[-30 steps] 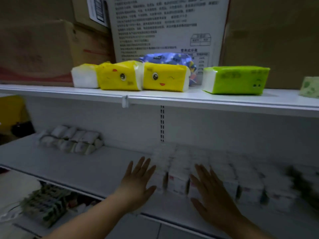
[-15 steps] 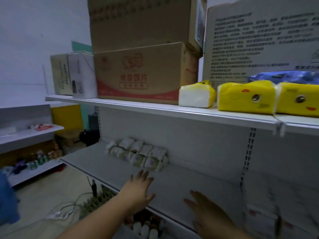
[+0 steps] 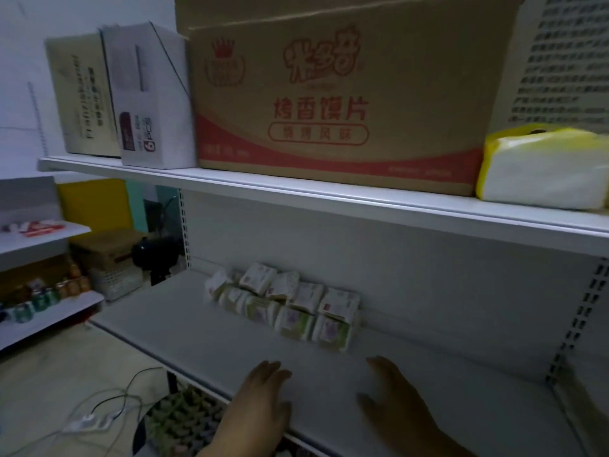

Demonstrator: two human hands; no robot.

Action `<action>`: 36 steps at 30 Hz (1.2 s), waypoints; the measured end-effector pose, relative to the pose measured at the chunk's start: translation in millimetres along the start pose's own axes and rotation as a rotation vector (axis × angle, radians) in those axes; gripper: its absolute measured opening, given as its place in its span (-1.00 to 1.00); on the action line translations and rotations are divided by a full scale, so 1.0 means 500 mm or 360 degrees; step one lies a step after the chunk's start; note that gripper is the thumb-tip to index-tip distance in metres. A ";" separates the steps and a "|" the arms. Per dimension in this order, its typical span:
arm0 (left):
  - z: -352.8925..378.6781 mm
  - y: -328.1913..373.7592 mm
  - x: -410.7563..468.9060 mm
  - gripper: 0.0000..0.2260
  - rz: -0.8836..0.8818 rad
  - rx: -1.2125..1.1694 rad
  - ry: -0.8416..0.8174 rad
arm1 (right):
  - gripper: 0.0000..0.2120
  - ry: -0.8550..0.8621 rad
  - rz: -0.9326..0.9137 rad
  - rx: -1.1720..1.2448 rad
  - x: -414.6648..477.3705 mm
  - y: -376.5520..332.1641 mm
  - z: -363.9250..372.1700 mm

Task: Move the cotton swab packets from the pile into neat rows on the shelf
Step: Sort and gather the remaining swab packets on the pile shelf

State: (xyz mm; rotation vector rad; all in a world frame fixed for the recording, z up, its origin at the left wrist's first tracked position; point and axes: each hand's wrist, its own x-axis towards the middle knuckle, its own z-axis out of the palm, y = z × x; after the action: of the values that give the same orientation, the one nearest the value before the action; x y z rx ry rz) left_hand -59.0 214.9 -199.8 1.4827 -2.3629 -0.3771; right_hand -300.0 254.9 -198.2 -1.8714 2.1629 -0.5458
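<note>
Head view: your left hand (image 3: 263,404) and right hand (image 3: 398,407) lay flat, fingers (image 3: 275,374) straight and holding nothing, at lower centre over the shelf (image 3: 184,338); the cotton swab packets (image 3: 290,305) sat mid-frame, against its back.

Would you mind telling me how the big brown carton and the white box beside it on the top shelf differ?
The brown carton is much wider than the white box. The carton carries a red band and red lettering, while the white box has only a small dark label reading 6PCS. Both stand upright on the upper shelf, side by side.
</note>
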 end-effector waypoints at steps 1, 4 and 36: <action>0.002 -0.002 0.020 -0.52 -0.0039 -0.0056 0.0052 | -0.34 0.0033 0.0091 0.0116 0.030 -0.013 0.002; -0.001 -0.005 0.090 -0.47 -0.0254 -0.0248 0.0126 | -0.30 0.0117 0.0395 0.0557 0.116 -0.055 0.010; 0.039 -0.022 0.214 -0.33 0.0120 -0.1104 -0.0114 | -0.72 0.0791 0.1159 0.0722 -0.089 -0.147 0.035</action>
State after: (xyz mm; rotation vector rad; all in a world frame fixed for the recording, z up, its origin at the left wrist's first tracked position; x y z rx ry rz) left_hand -101.4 114.5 -207.5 1.0527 -2.0064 -1.1059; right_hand -219.9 288.2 -186.2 -0.6819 2.4973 -1.2695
